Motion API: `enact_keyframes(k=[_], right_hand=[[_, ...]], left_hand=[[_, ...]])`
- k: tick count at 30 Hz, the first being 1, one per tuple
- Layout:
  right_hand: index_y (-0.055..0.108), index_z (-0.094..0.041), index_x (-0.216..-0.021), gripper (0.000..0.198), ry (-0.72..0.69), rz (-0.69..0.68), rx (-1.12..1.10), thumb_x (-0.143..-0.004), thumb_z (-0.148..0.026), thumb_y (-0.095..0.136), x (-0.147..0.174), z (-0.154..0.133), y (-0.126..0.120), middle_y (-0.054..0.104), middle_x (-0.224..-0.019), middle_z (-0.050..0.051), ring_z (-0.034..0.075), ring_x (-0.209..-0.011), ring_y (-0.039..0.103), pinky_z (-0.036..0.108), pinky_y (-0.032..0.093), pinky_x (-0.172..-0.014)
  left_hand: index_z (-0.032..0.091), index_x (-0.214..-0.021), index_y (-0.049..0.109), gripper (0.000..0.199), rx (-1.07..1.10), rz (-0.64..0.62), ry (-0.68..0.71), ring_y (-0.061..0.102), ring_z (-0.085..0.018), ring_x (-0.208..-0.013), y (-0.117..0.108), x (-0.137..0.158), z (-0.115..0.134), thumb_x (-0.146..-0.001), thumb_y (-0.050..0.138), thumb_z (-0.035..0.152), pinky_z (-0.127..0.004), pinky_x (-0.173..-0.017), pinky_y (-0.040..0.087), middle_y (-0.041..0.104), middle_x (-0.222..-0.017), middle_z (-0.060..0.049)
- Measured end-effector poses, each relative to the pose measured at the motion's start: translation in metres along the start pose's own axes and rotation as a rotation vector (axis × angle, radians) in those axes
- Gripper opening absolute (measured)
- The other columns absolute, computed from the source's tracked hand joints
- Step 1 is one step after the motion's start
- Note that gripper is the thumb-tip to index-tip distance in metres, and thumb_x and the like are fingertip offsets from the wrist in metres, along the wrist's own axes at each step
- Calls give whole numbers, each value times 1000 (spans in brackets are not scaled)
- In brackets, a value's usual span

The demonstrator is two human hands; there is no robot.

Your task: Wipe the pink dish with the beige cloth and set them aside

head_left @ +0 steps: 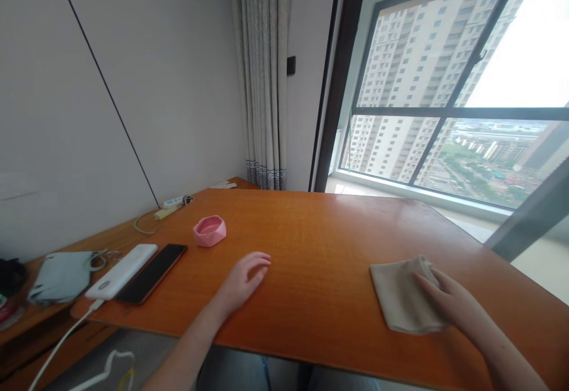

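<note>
A folded beige cloth (pixel 395 296) lies on the right part of the wooden table (pixel 311 237). My right hand (pixel 444 296) grips its right side, the thumb over the top and the cloth bunched up at the fingers; some fingertips are hidden by the folds. Near the table's front middle rests my left hand (pixel 246 275), holding nothing, its fingers loosely bent with the thumb apart from them. Beyond it to the left sits a pink angular bowl (pixel 210 231), not touched by the hand.
Left of my forearm lie a black phone (pixel 153 272) and a white power bank (pixel 122 269) with a white cable (pixel 64 337). Farther left are a pale blue-grey pouch (pixel 62 275) and a power strip (pixel 169 208) by the wall. A window (pixel 444 112) stands behind at right.
</note>
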State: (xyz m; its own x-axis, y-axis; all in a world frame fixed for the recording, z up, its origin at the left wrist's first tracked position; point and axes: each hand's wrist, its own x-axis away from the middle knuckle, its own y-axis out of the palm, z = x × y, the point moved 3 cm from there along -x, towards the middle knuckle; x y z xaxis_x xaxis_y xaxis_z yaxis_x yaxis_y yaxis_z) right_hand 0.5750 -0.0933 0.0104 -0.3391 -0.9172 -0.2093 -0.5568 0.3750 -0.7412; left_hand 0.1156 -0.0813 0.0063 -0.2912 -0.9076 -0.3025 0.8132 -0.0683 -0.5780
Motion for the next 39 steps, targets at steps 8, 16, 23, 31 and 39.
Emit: enact_keyframes(k=[8, 16, 23, 31, 39], right_hand=[[58, -21, -109, 56, -147, -418, -712, -75, -65, 48, 66, -186, 105, 65, -109, 9, 31, -110, 54, 44, 44, -93], [54, -24, -109, 52, -246, -806, -730, -85, -65, 31, 96, -168, 152, 65, -91, 5, 19, -70, 61, 34, 49, -69], [64, -18, -88, 59, -228, -780, -605, -84, -66, 30, 73, -140, 138, 66, -83, 6, 18, -71, 59, 33, 46, -68], [64, -18, -83, 55, -295, -760, -561, -89, -59, 29, 67, -145, 125, 66, -80, 6, 18, -72, 59, 32, 46, -70], [59, -19, -76, 27, -479, -480, -191, -88, -37, 42, 15, -181, 136, 63, -74, 3, 16, -70, 57, 27, 40, -67]], left_hand=[[19, -131, 44, 69, 1065, -169, -430, 52, -27, -118, 75, 19, 23, -80, 40, 65, -43, -96, 44, 51, -131, -16], [19, -136, 35, 70, 393, 214, -499, 55, -26, -113, -89, 53, -36, -76, 58, 47, -36, -93, 46, 49, -135, -11], [11, -131, 39, 58, -513, 286, -640, 53, -30, -114, -151, 86, -106, -79, 45, 37, -40, -97, 40, 54, -126, -16], [13, -114, 55, 41, -1083, 576, -476, 50, -37, -112, -126, 76, -59, -82, 38, 30, -55, -95, 35, 51, -127, -18], [21, -105, 57, 27, -450, -13, -21, 60, -21, -93, 22, -26, 27, -84, 42, 29, -31, -82, 45, 65, -104, -7]])
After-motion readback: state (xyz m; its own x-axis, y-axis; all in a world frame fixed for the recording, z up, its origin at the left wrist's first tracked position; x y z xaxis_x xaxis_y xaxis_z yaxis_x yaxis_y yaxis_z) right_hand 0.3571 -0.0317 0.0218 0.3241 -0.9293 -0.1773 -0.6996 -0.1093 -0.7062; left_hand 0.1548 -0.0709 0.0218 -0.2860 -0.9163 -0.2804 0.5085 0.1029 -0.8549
